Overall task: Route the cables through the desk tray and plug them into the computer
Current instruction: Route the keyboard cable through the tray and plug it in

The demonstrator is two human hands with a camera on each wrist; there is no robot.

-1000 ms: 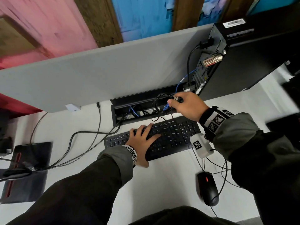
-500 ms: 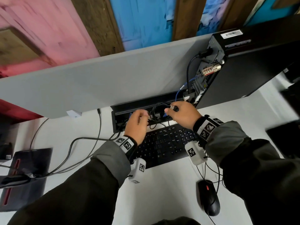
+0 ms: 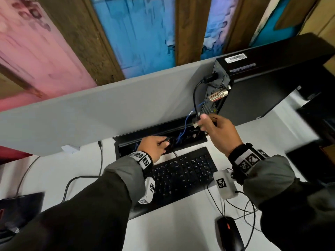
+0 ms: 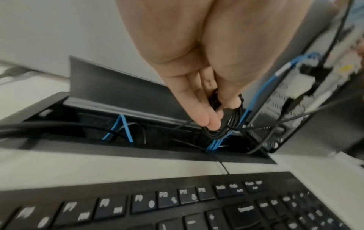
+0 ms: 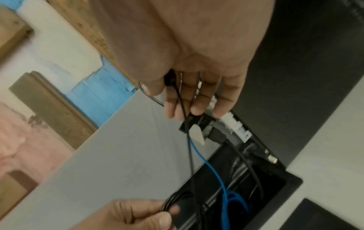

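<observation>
At the back edge of the white desk (image 3: 184, 230), the recessed black cable tray (image 3: 126, 140) stands with its grey lid tilted up against the grey partition panel (image 3: 90, 113). I see my left hand (image 3: 154, 146) over the tray opening, thumb and fingers pinched on a coiled bundle of thin black cable (image 4: 224, 123); the coil hangs from the fingertips (image 4: 212, 123) just above the tray, several loops gathered together, glossy and round in section. A bright blue network cable (image 4: 254, 99) rises from the tray beside the coil and runs up to the rear panel of the black tower computer (image 3: 272, 84), which stands on the desk to the right of the tray.

My right hand (image 3: 217, 131) is raised near the lower rear corner of the computer, fingers curled around the plug end of the black cable (image 5: 184, 112); the strand drops from that hand down toward the tray and the coil. Whether the plug touches a port, I cannot tell: the fingers cover it and the frame is blurred.

A thicker black power cable (image 3: 195, 93) is already seated high on the rear panel. A black keyboard (image 3: 183, 174) lies in front of the tray, a black mouse (image 3: 229, 232) to its right.
</observation>
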